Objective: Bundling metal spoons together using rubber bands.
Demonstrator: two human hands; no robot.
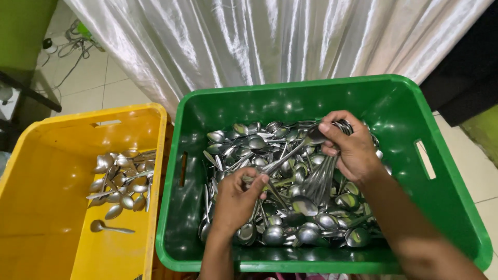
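A yellow plastic crate holds a few steel spoons. Beside it, a green plastic crate holds a heap of metal spoons. The left hand pinches one spoon's handle; the right hand clutches a spoon bundle.

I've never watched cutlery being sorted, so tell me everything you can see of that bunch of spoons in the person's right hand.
The bunch of spoons looks like shiny silver metal, many gathered side by side. The right hand clasps them near one end, over the green crate; the bunch slants down towards the person, a bowl showing at its low end just above the loose spoon pile. One long spoon runs from the right hand's fingertips to the left hand, which pinches its other end.
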